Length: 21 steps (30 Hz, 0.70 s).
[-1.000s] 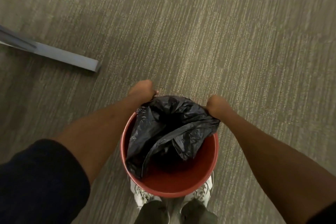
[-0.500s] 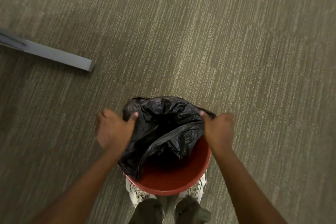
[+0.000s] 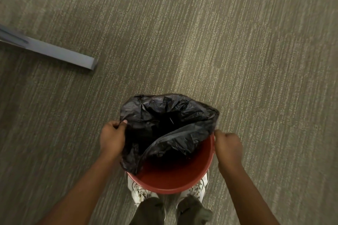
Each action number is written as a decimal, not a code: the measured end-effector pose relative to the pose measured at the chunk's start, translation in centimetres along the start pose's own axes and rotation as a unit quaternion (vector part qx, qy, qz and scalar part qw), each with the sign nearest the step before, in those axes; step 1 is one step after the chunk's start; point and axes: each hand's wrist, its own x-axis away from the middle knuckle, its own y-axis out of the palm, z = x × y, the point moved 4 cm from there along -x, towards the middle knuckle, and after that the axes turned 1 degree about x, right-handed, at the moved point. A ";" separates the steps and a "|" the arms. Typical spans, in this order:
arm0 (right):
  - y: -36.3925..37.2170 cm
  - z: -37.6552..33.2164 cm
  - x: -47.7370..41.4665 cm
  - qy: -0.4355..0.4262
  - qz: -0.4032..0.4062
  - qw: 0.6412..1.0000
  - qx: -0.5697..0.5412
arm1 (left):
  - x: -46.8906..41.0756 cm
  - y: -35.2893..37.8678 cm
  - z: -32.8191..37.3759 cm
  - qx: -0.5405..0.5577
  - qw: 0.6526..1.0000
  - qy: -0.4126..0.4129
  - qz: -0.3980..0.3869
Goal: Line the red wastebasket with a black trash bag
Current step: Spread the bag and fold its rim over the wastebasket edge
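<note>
Red wastebasket (image 3: 175, 179) stands on carpet (image 3: 237, 42) directly ahead of white shoes (image 3: 139, 191). Black trash bag (image 3: 164, 124) drapes over far and left rim; near and right inner wall bare. Left hand (image 3: 112, 139) pinches bag edge at left rim. Right hand (image 3: 228, 147) clenched on bag edge at right rim. Grey bar (image 3: 49, 49) lies well apart, near carpet's left edge.

Both bare forearms rise from the bottom corners of the frame toward its lower centre. The left hand (image 3: 112, 139) sits left of centre, knuckles up, thumb and fingers pinched closed on the black trash bag (image 3: 164, 124). The right hand (image 3: 228, 147), right of centre, is curled into a closed fist at the bag's right edge.
</note>
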 end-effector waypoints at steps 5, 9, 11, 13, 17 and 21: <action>2.7 -2.4 0.3 0.037 -0.014 0.997 0.066 | -0.2 -0.4 -0.1 0.072 0.995 0.000 -0.069; 3.7 -4.2 0.5 -0.056 0.015 0.979 0.196 | -0.3 -0.6 -0.2 0.079 0.989 0.007 -0.126; 3.3 -3.5 0.2 -0.067 0.029 0.981 0.178 | -0.3 -0.6 -0.6 0.101 0.984 -0.010 -0.146; 2.3 -1.9 0.1 -0.065 0.038 0.983 0.170 | -0.4 -0.6 -1.3 0.133 0.976 -0.040 -0.166; -0.9 2.7 -0.7 0.009 0.028 0.995 0.091 | -1.4 -1.5 -2.8 0.219 0.953 -0.108 -0.178; -2.2 6.8 -1.7 0.205 -0.066 0.959 -0.182 | -2.7 -2.8 -3.5 0.334 0.896 -0.204 -0.211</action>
